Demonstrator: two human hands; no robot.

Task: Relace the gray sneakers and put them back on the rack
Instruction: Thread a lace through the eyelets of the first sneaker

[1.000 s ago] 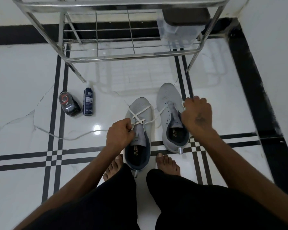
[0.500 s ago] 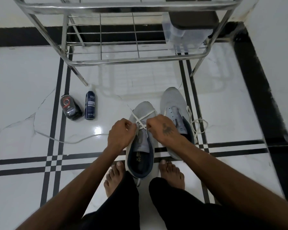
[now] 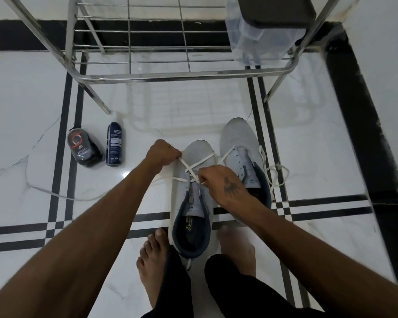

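Now both hands pinch flat white lace [image 3: 194,165] on the near mesh sneaker [image 3: 193,191]: left hand [image 3: 162,153] at 10 o'clock, right hand [image 3: 218,183] at 3; chrome rack [image 3: 182,75] at 12.

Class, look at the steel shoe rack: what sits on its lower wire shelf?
At the right end of the steel wire shoe rack sits a clear plastic bag beneath a dark block-like object. The bag's contents are too blurred to identify.
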